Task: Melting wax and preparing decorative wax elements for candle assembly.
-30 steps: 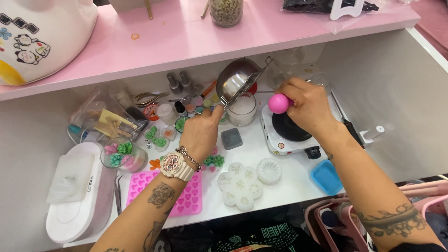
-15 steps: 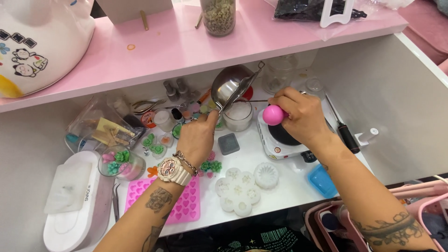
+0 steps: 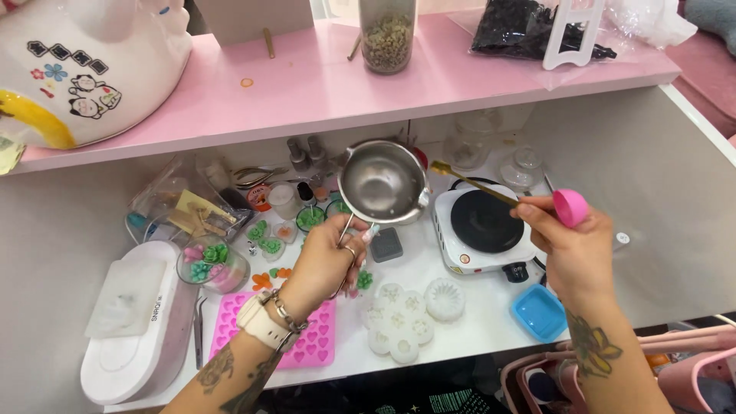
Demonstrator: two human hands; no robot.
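Cluttered white desk (image 3: 475,322): left hand (image 3: 330,257) grips the tilted steel pot (image 3: 382,182), right hand (image 3: 571,245) pinches a pink-ended spoon (image 3: 506,198); looks mid-scrape, steady pot needed.

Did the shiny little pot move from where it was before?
Yes. The steel pot in the left hand was tipped over the glass jar beside the hot plate; now it is level, mouth up, hiding that jar.

Head view, steeply down, close
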